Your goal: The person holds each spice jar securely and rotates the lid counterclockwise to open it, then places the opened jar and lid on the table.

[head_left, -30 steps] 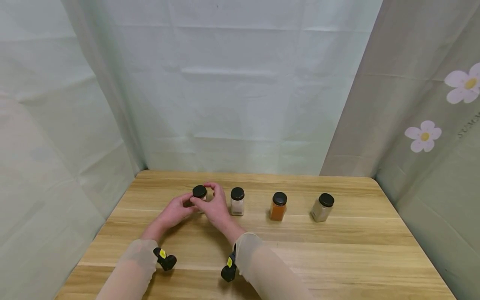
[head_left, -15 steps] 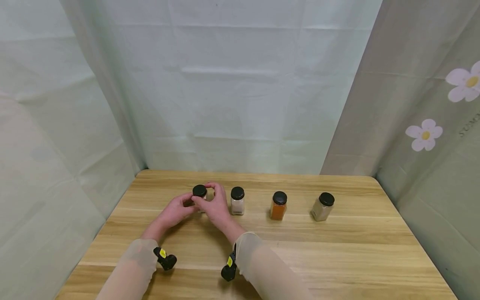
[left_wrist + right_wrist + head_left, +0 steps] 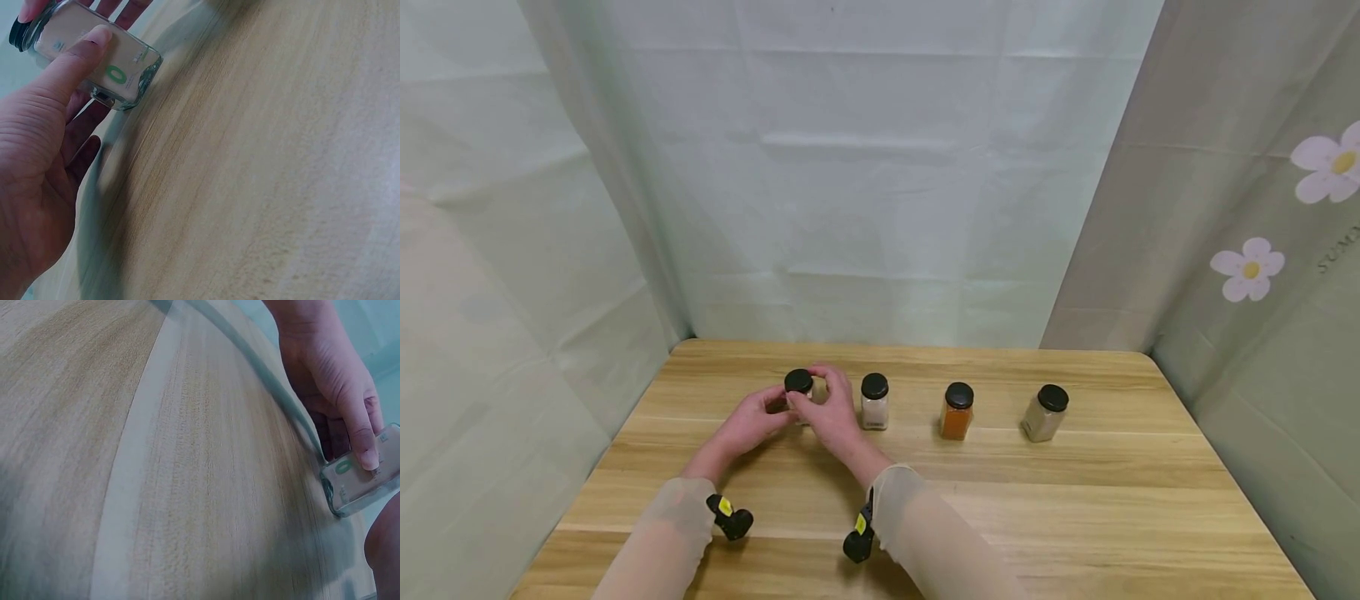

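Note:
At the left end of a row of glass jars, a square spice jar [image 3: 798, 381] with a black lid and pale contents is between both hands. My left hand [image 3: 756, 419] grips its body, the thumb lying across the front face in the left wrist view, where a green ring mark shows on the jar [image 3: 128, 62]. My right hand [image 3: 835, 417] reaches round the lid from the right, thumb at the near side and fingers behind. Only a part of the right hand [image 3: 384, 550] shows in the right wrist view. Much of the jar is hidden by the hands in the head view.
To the right stand a jar with whitish contents [image 3: 875, 404], a jar with orange contents [image 3: 957, 414] and a jar with greyish contents [image 3: 1044, 416], all black-lidded. They stand on a wooden table [image 3: 1075, 517]. Pale curtains [image 3: 865, 208] hang behind and beside it.
The right thumb has shifted slightly rightward along the lid's near side. The left hand, the jar and the other jars stay where they were.

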Demonstrator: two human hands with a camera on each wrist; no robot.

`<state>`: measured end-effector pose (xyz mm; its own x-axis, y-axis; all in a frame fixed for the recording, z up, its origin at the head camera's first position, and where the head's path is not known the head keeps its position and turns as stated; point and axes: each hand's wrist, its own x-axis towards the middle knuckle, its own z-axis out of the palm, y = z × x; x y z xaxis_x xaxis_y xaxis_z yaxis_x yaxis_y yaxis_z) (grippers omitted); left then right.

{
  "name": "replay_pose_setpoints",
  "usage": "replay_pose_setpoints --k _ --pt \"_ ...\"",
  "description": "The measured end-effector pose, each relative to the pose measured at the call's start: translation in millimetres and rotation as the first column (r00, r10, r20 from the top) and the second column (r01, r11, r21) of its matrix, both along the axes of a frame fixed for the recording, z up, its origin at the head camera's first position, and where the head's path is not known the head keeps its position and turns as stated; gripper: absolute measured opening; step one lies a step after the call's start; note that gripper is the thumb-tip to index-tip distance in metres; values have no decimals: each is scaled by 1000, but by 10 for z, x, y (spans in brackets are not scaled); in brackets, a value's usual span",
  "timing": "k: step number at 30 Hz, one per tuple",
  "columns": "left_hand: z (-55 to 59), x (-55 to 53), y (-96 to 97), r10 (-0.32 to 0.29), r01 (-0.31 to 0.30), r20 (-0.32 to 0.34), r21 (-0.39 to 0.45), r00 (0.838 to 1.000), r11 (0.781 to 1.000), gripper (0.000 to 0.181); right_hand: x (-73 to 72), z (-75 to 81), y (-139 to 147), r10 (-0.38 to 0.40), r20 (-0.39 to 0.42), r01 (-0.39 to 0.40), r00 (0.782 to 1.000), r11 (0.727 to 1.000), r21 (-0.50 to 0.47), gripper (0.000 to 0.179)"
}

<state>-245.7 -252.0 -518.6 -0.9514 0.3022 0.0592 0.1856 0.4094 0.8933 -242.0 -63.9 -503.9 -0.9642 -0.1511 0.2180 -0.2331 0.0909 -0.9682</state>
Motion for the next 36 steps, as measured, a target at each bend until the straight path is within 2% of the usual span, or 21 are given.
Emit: replay_pose_setpoints --k 16,23,30,36 --pt "-2 2 7 7 -7 -21 -34 1000 999 53 11 14 27 29 16 -30 999 999 22 50" --pt "15 10 10 3 -4 -32 -27 999 1000 50 16 25 13 32 42 -29 999 998 -55 63" --pt "34 20 36 11 -12 -34 -28 999 1000 48 -1 36 -21 19 72 -11 997 995 -102 67" --pt "229 129 104 4 -5 -49 -26 999 1000 45 -22 23 -35 17 64 -10 998 994 -108 58"
